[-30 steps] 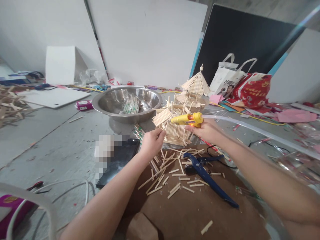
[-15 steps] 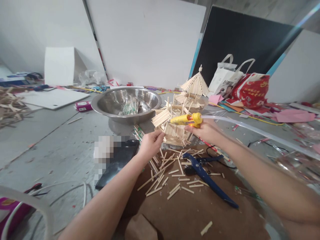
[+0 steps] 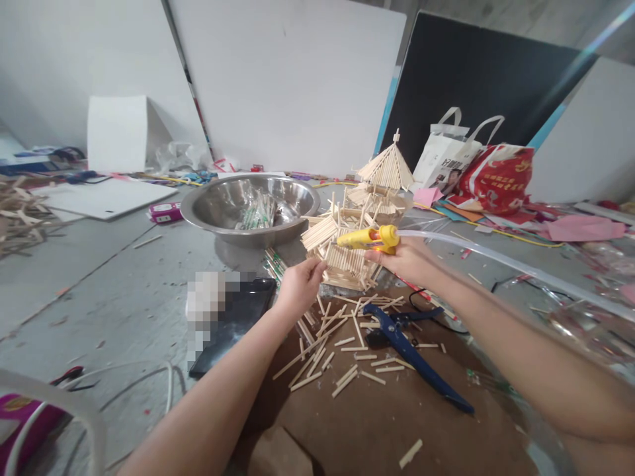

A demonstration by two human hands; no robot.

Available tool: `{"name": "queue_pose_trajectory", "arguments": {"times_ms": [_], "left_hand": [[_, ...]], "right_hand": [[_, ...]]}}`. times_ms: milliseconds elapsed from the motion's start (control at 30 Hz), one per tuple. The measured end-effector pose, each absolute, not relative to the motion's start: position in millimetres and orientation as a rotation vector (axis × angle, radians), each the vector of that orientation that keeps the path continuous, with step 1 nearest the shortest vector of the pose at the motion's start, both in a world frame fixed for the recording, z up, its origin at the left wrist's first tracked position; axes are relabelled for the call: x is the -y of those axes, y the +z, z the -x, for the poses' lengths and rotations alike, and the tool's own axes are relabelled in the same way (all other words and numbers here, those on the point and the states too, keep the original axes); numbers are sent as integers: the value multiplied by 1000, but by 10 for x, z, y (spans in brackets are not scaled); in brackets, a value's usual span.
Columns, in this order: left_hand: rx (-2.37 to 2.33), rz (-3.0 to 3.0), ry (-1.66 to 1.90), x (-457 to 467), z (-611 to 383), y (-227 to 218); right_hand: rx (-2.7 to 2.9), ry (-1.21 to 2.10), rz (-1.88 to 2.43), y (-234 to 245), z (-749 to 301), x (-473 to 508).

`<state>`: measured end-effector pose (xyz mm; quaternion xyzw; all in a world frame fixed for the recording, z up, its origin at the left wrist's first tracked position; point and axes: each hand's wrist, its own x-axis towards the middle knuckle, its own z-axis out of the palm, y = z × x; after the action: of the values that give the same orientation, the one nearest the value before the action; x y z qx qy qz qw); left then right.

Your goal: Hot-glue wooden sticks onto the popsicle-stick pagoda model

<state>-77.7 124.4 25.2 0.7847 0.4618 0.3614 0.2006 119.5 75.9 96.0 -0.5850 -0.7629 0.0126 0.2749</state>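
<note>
My right hand (image 3: 409, 258) is wrapped round the handle of a yellow glue gun (image 3: 364, 237), whose nozzle points left at the front of a small building model (image 3: 350, 261) made of thin wooden sticks. A long clear glue stick (image 3: 461, 242) runs out of the gun's back over my forearm. My left hand (image 3: 301, 284) is closed in a pinch at the model's lower left side; what its fingertips hold is too small to make out. Behind stands a pointed stick roof (image 3: 389, 165) on more stickwork. Many loose cut sticks (image 3: 322, 350) lie in front of the model.
Blue-handled cutters (image 3: 414, 357) lie on the brown board (image 3: 367, 430). A black tablet-like slab (image 3: 228, 337) is left of my left forearm. Behind it stands a steel basin (image 3: 198, 221) with bagged sticks. Bags (image 3: 496, 178), paper scraps and cables litter the right side.
Almost nothing differs. The glue gun and my right hand have shifted very slightly left; my left hand stays at the model's side.
</note>
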Motion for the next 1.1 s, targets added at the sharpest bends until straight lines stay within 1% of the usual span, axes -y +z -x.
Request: {"name": "queue_pose_trajectory", "arguments": {"times_ms": [200,533,767,1100], "left_hand": [[-1302,-2164,996,-1238,773,255],[-1330,-2195,959,-1252,783,230],[-1311,-2194,941,-1244,788,234],[-1292,-2193,970,-1244,791,230]], "right_hand": [[2047,69,1558,978,-1184,-737],[2118,239,1560,948,-1203,-687],[2157,255,1623,956,-1177,-684],[2168,226,1597,972,-1144,-696]]}}
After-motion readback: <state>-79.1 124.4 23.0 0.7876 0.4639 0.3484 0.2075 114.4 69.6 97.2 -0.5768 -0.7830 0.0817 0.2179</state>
